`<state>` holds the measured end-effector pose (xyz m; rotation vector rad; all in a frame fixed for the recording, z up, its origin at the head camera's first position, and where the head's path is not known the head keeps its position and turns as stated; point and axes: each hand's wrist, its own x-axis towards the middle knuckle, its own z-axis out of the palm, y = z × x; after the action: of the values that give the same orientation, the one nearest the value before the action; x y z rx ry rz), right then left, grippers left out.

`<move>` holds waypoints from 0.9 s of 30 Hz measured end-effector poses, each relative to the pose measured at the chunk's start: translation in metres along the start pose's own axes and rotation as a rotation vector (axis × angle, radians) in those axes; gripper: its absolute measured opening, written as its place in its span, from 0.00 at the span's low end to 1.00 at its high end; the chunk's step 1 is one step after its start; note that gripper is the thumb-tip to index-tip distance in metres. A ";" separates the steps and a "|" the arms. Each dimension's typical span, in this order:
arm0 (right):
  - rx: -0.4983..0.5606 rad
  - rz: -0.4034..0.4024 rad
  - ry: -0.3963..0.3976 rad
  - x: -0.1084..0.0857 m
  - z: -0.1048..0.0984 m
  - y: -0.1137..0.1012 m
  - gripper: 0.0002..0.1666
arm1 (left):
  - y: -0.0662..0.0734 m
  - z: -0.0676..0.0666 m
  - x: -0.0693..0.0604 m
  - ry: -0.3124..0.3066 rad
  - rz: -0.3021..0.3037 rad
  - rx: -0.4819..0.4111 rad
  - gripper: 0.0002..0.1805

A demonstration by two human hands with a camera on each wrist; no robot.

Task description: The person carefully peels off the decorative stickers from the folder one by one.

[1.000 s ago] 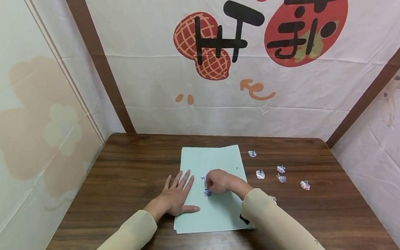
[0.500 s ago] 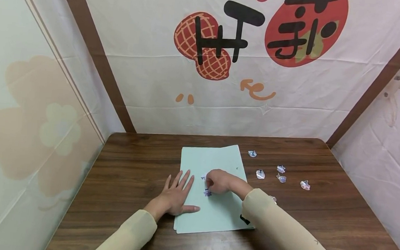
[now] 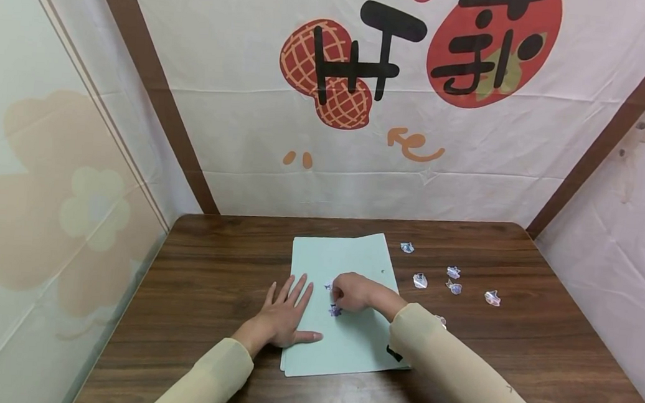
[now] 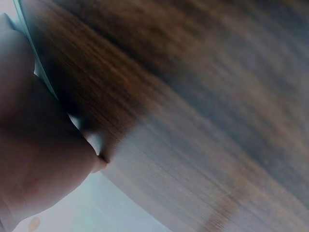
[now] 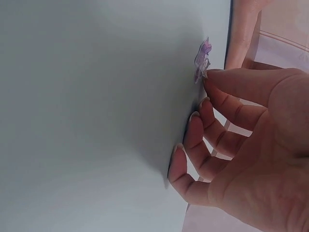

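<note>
A stack of pale blue paper sheets (image 3: 345,356) lies on the wooden table. My left hand (image 3: 282,323) rests flat on its left edge, fingers spread and thumb out over the paper. Over the middle of the sheet my right hand (image 3: 352,293) has its fingers curled. In the right wrist view, its thumb and index finger pinch the lower end of a purple sticker (image 5: 203,58) against the paper; the other fingertips touch the sheet. The head view shows this sticker (image 3: 335,311) just below the fingers. Another small purple sticker (image 3: 328,285) lies left of the knuckles, partly hidden.
Right of the paper, several shiny cut-out stickers lie loose, among them one near the back (image 3: 406,248), one in the middle (image 3: 420,281) and one far right (image 3: 492,298). Another (image 3: 441,321) is partly covered by the right sleeve. A printed cloth (image 3: 249,128) hangs behind the table.
</note>
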<state>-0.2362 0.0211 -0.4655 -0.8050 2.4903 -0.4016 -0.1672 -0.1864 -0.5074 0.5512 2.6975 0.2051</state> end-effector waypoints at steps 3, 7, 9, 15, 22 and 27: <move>-0.005 -0.001 0.001 0.000 0.000 0.000 0.07 | 0.003 -0.004 -0.003 0.009 -0.007 0.012 0.61; -0.014 -0.016 0.001 0.000 0.000 0.000 0.07 | 0.004 -0.005 -0.004 0.008 -0.012 0.027 0.60; -0.020 -0.024 -0.001 0.000 0.000 0.001 0.07 | 0.003 -0.004 -0.003 0.006 -0.009 0.023 0.60; -0.006 -0.031 -0.003 -0.001 0.001 0.003 0.06 | -0.002 0.005 0.002 0.022 -0.001 0.011 0.62; 0.031 -0.044 -0.001 -0.004 0.002 0.004 0.04 | -0.008 0.014 0.008 0.027 -0.003 0.010 0.63; 0.041 -0.051 0.000 -0.006 0.002 0.003 0.04 | -0.010 0.018 0.009 0.027 -0.001 0.008 0.64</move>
<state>-0.2326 0.0269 -0.4667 -0.8533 2.4574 -0.4680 -0.1712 -0.1912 -0.5287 0.5539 2.7255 0.2030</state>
